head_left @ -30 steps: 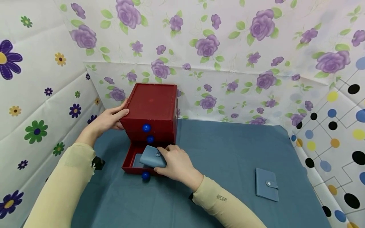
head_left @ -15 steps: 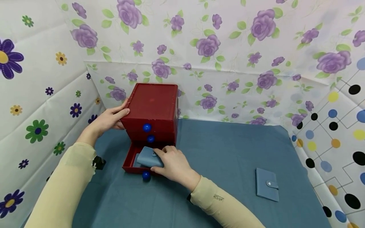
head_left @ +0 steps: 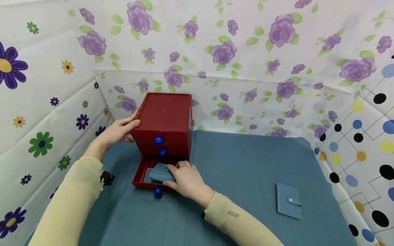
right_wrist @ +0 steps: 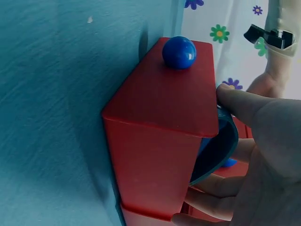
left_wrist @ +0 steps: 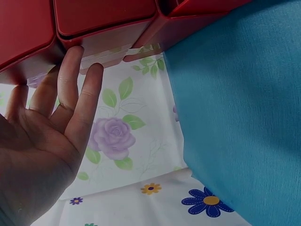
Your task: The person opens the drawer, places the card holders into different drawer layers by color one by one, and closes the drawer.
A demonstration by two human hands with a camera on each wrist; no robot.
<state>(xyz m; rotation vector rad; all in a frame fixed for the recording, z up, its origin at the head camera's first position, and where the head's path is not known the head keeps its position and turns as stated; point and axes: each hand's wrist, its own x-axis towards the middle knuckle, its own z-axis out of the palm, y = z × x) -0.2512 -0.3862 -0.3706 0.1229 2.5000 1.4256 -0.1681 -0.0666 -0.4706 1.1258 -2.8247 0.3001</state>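
My left hand point(head_left: 115, 133) rests against the left side of a red drawer box point(head_left: 166, 114), thumb near its upper front edge. Its fingers are nearly straight against the red side in the left wrist view. At the bottom, a drawer point(head_left: 140, 173) with a blue knob point(head_left: 158, 192) is pulled out. Inside it, my right hand point(head_left: 189, 181) pinches a blue snap wallet point(head_left: 160, 173) between thumb and fingers. The wallet point(right_wrist: 217, 150) bulges in a curve in the right wrist view. Partly under it, another flat blue piece point(head_left: 147, 175) lies in the drawer.
A second blue wallet point(head_left: 288, 201) with a snap strap lies on the blue cloth point(head_left: 240, 164) at the right. Two upper drawers, with blue knobs point(head_left: 158, 139), are closed. Flowered and dotted sheets point(head_left: 224, 85) enclose the back and sides.
My right hand has moved the wallet slightly left and lower into the drawer. My left hand has kept its place on the box.
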